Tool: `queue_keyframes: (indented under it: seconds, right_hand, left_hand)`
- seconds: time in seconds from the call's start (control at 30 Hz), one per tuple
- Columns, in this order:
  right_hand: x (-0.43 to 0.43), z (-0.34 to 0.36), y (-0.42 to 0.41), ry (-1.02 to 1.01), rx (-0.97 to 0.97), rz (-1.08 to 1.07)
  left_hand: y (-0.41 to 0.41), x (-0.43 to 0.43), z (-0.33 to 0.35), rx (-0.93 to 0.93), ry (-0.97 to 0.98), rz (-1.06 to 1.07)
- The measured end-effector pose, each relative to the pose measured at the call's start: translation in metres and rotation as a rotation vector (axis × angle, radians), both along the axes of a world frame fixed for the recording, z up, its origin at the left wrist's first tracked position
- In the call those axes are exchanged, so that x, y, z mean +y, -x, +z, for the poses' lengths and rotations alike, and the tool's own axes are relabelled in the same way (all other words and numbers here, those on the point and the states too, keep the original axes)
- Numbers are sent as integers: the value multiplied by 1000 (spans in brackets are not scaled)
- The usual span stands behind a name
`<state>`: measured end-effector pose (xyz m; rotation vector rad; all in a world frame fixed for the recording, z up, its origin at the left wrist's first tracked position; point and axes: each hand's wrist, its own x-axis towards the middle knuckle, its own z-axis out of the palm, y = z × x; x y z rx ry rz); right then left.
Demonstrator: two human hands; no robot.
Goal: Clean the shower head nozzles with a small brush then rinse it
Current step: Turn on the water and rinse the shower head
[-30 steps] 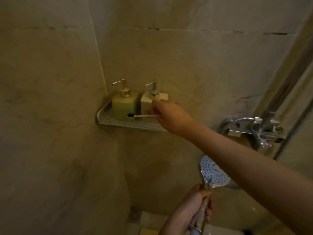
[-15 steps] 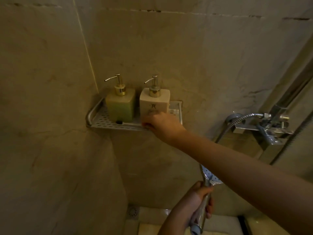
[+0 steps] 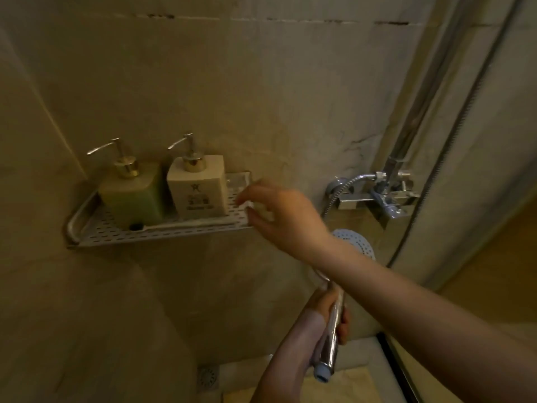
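The small brush (image 3: 186, 224), white-handled with a dark head, lies along the front of the perforated metal shelf (image 3: 96, 231). My right hand (image 3: 283, 216) hovers just right of the shelf with its fingers spread and nothing in them. Lower down, my left hand (image 3: 327, 312) grips the chrome handle of the shower head (image 3: 356, 242). The white nozzle face points upward and is partly hidden behind my right forearm.
A green pump bottle (image 3: 130, 193) and a cream pump bottle (image 3: 197, 184) stand on the shelf behind the brush. The chrome mixer tap (image 3: 380, 196) with hose and riser pipe is on the wall at right. A floor drain (image 3: 207, 376) lies below.
My right hand set the brush down on the shelf, let go and drew back to the right with its fingers open. The left hand still holds the shower head.
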<state>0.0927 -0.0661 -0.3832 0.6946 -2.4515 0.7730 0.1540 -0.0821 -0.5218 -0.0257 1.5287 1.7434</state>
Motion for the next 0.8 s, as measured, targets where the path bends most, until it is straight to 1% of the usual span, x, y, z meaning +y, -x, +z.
queue_keyframes:
  seconds: [0.1, 0.17, 0.27, 0.33, 0.4, 0.47, 0.5, 0.53, 0.63, 0.7, 0.8]
  right_hand:
    - [77, -7, -32, 287, 126, -211]
    - [128, -17, -57, 419, 186, -397]
    - [184, -25, -93, 572, 214, -619]
    - [207, -27, -112, 665, 174, -690]
    - [223, -23, -128, 800, 48, -658]
    - [230, -13, -139, 955, -187, -550]
    - [233, -6, -143, 1012, -287, -485]
    - [235, 2, -146, 1022, -345, -439]
    - [246, 26, -150, 968, -360, -365]
    - [259, 42, -148, 1032, -374, -278]
    - [275, 66, -136, 1081, -460, -159]
  left_hand:
    - [-4, 23, 13, 29, -106, -17]
    - [-10, 45, 37, 69, -189, -32]
    - [-11, 85, 72, 219, -307, -56]
    - [-9, 113, 96, 321, -362, -47]
    - [-8, 140, 118, 454, -393, -21]
    - [-6, 164, 137, 578, -385, 17]
    - [-6, 174, 147, 621, -374, 26]
    - [-6, 185, 155, 645, -371, 31]
    - [-10, 207, 183, 718, -375, 73]
    - [-10, 218, 200, 759, -376, 94]
    - [-1, 225, 222, 843, -342, 52]
